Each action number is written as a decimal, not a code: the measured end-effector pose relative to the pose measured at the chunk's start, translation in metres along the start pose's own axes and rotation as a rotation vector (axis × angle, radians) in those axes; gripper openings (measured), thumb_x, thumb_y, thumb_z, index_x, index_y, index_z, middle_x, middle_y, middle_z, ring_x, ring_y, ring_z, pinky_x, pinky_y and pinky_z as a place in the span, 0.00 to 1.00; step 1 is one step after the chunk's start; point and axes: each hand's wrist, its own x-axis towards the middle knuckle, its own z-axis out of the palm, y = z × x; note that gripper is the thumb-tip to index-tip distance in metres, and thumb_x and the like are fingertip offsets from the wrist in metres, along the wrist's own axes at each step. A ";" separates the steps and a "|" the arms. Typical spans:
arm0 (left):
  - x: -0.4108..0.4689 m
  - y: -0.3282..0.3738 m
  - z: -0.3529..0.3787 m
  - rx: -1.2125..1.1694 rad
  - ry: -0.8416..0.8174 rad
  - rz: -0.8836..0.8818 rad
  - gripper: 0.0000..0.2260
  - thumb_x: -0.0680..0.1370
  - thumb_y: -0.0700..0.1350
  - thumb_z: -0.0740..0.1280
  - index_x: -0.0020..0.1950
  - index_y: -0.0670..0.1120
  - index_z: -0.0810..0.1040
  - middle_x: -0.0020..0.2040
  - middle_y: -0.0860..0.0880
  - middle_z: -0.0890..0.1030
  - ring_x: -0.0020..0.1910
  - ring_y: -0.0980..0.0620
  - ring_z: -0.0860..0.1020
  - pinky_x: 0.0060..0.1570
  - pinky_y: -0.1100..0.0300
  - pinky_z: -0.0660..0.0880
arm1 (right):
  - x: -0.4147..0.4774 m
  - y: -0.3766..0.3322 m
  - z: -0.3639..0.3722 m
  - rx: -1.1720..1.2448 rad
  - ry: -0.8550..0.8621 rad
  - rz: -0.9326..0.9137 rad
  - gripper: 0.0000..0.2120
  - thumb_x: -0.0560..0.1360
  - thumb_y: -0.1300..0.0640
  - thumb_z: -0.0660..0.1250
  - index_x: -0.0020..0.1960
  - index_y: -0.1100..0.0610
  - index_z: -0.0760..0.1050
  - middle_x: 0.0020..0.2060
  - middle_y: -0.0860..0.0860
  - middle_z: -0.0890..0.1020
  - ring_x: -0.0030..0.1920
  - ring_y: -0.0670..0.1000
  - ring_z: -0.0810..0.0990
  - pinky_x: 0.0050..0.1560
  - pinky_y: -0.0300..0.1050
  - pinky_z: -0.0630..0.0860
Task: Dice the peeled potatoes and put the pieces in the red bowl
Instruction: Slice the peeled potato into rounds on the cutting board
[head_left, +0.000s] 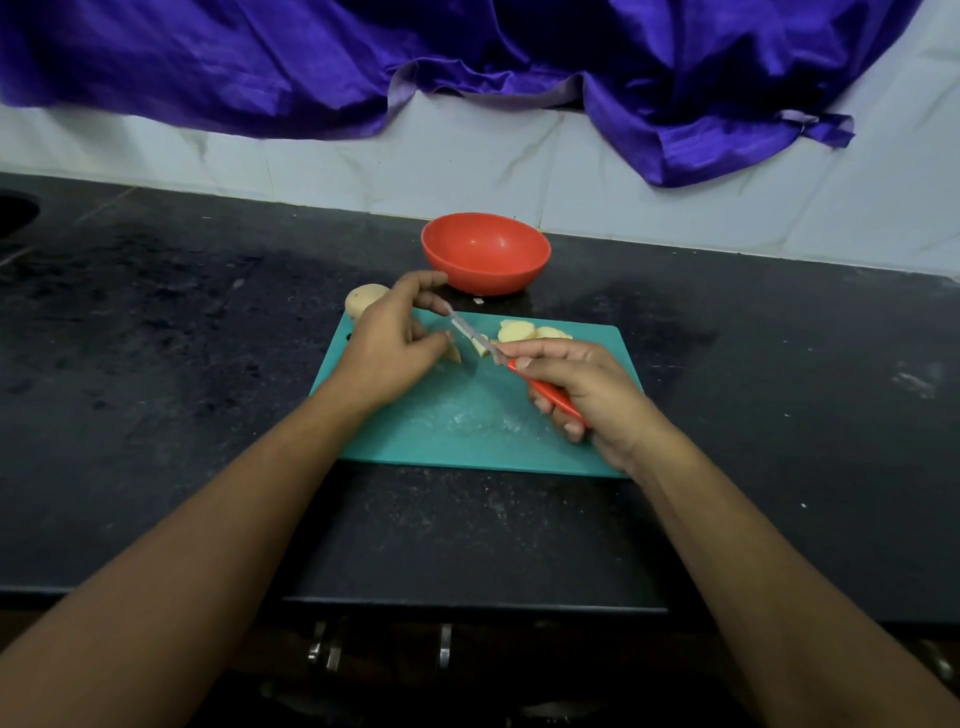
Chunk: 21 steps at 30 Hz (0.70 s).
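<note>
Red-handled knife (483, 347) sat gripped in the right hand (587, 395); left hand (395, 343) pinched a potato piece (454, 355) on the teal board (441, 431).

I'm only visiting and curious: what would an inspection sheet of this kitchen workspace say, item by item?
Surface: black counter, speckled and smudged; a teal board lies on it.
Job's things: red bowl behind the board, empty; whole potato at the board's far left corner; slices on the board's far side.
Clutter: small white scrap on the counter in front of the bowl.
Hands: left hand holds a potato piece on the board; right hand grips the red handle of the knife, blade pointing toward the piece.
Cables: nothing seen.
Surroundings: white tiled wall; purple cloth draped over it.
</note>
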 end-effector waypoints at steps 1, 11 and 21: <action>0.000 0.000 -0.001 -0.075 -0.021 -0.023 0.26 0.78 0.35 0.70 0.75 0.48 0.69 0.57 0.53 0.81 0.36 0.47 0.78 0.34 0.67 0.74 | 0.001 -0.002 -0.003 0.030 -0.027 0.025 0.12 0.81 0.60 0.66 0.61 0.55 0.84 0.28 0.54 0.73 0.19 0.45 0.62 0.18 0.36 0.59; 0.003 -0.004 -0.006 -0.327 -0.113 -0.130 0.25 0.79 0.38 0.73 0.75 0.47 0.71 0.47 0.46 0.85 0.35 0.54 0.78 0.31 0.61 0.73 | 0.002 -0.005 -0.010 0.109 -0.087 0.083 0.12 0.82 0.61 0.65 0.60 0.55 0.84 0.28 0.54 0.73 0.19 0.45 0.62 0.18 0.36 0.59; 0.001 -0.003 -0.001 -0.158 -0.053 -0.121 0.13 0.77 0.42 0.75 0.60 0.50 0.80 0.42 0.50 0.85 0.34 0.59 0.79 0.34 0.64 0.74 | 0.002 0.005 0.003 0.063 0.192 -0.014 0.09 0.81 0.58 0.67 0.58 0.54 0.84 0.28 0.55 0.74 0.20 0.47 0.63 0.22 0.37 0.59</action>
